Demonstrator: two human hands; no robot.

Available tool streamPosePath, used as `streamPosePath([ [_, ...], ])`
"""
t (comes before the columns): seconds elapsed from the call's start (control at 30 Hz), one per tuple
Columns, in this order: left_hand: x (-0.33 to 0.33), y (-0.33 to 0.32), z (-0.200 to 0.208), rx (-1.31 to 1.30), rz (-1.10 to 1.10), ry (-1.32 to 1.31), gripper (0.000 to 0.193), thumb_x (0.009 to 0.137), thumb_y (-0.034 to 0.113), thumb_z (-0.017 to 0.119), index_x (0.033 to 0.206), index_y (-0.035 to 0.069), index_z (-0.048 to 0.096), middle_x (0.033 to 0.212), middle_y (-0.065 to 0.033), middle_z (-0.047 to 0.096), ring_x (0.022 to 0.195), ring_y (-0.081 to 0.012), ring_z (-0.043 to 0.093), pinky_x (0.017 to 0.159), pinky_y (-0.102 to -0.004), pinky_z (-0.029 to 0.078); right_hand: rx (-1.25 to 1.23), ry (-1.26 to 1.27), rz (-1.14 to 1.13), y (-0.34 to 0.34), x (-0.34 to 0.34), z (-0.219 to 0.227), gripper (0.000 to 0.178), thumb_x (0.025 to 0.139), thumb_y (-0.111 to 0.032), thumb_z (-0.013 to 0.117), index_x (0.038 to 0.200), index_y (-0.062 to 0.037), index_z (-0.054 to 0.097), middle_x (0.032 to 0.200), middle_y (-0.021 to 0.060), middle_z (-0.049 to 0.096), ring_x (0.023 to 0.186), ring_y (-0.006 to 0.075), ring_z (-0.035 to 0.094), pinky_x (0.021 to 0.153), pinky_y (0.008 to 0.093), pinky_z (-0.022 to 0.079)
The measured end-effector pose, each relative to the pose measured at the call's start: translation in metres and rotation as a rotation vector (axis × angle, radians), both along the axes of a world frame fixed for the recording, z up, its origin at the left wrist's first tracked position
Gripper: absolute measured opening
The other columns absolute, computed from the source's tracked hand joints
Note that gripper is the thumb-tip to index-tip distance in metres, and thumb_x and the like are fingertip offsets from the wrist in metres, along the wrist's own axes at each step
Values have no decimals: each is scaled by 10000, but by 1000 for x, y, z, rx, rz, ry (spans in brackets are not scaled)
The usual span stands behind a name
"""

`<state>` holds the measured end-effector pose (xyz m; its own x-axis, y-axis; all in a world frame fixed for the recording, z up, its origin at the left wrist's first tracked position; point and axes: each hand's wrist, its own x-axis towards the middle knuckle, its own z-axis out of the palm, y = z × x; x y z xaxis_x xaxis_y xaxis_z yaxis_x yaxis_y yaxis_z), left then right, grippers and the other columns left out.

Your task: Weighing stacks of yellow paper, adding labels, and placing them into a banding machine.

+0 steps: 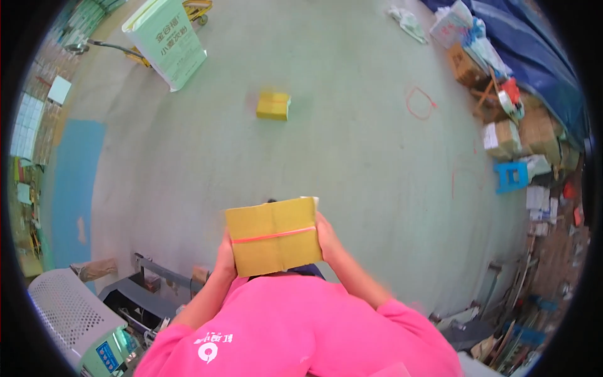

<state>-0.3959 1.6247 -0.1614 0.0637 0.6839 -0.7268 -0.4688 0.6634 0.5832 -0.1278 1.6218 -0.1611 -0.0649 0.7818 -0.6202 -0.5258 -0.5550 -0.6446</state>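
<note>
Between my two hands I hold a brown cardboard box in front of my body, with a pink strap running across its top. My left hand presses on its left side, and my right hand grips the right side; the fingertips of both are hidden by the box. Farther ahead on the floor lies a smaller-looking yellowish-brown carton, slightly blurred.
A large pale-green printed stack or bag stands far left beside a yellow trolley. Cartons, a blue stool and a dark blue tarp line the right. A perforated grey machine cover stands near left.
</note>
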Motion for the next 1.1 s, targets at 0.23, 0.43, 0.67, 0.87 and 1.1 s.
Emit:
streamPosePath([
  [0.23,109,214,-37,76,-301,17,573,1037,522,334,1315,67,543,1240,-68,605,1094,-183,594,956,-356,488,-198,-84,-217,139,89,-36,487,1016,-424,451,1335,-65,533,1243,69,604,1086,175,604,917,337,501],
  [0.43,198,364,-81,-51,-459,86,606,1049,518,291,1352,44,514,1259,-94,594,1134,-186,570,986,-337,450,-194,9,-345,262,163,-111,461,1028,-380,449,1353,-58,499,1267,72,590,1139,183,585,943,354,498],
  [0.67,268,511,-201,-208,-514,34,696,1027,600,273,1437,68,456,1383,-105,543,1261,-214,527,1054,-359,429,-394,-4,-375,396,227,-223,488,1024,-376,463,1403,-69,463,1313,72,561,1186,194,555,975,370,481],
  [0.87,296,589,-352,-291,-569,11,726,1010,628,292,1458,73,428,1430,-104,505,1298,-224,502,1062,-378,428,-459,-38,-387,483,256,-335,510,1011,-410,478,1382,-60,483,1309,74,565,1190,200,552,969,367,477],
  [1.1,330,667,-478,-301,-507,-11,769,991,654,314,1448,48,433,1446,-142,486,1312,-279,489,1077,-410,405,-419,-46,-378,555,284,-478,501,1017,-412,462,1358,-47,498,1281,61,586,1170,190,563,960,358,480],
])
